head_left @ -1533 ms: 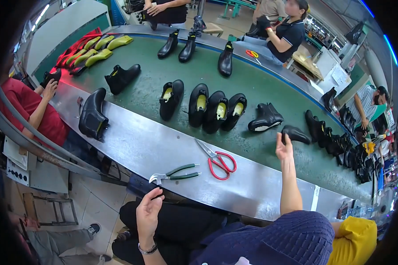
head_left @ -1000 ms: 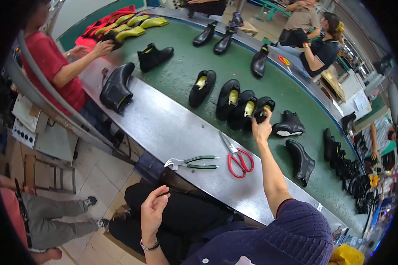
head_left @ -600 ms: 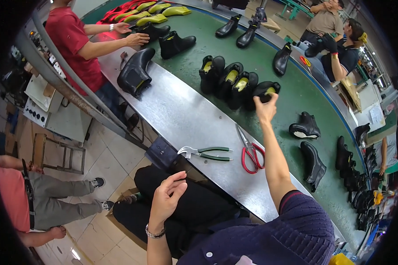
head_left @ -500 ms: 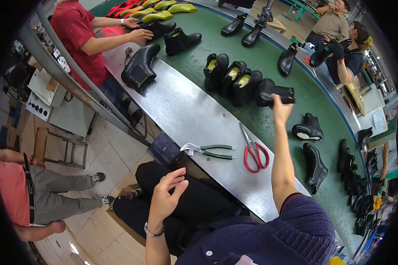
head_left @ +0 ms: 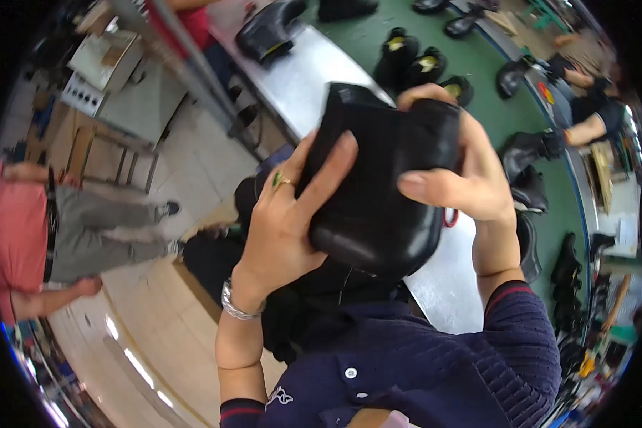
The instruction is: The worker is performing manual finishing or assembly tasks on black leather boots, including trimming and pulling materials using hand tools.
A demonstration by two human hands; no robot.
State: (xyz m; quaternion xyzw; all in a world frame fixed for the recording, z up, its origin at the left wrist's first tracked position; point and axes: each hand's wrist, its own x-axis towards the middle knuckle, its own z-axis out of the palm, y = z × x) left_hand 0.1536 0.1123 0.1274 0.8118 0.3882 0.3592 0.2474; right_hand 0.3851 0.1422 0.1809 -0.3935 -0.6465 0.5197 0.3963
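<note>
A glossy black ankle boot [head_left: 378,192] is lifted close in front of me, gripped from both sides, its rounded end turned down toward my lap. My left hand [head_left: 282,207] presses on its left side, one finger laid along the leather, a ring and a bracelet showing. On the other side my right hand [head_left: 474,171] clasps it, thumb on the near surface and fingers curled over the upper edge. Just past the boot, a bit of red scissors handle [head_left: 451,217] shows on the metal strip; the boot hides the rest.
A bare metal strip [head_left: 317,78] edges the green table [head_left: 353,43]. Black boots with yellow insides [head_left: 426,65] stand beyond my hands, and another boot [head_left: 271,32] sits on the strip at far left. A person in a salmon shirt [head_left: 25,235] stands left, past a metal rail [head_left: 185,64].
My right hand has brought the boot from the green table toward me. My left hand, empty before, has risen and taken hold of it too. The view has shifted.
</note>
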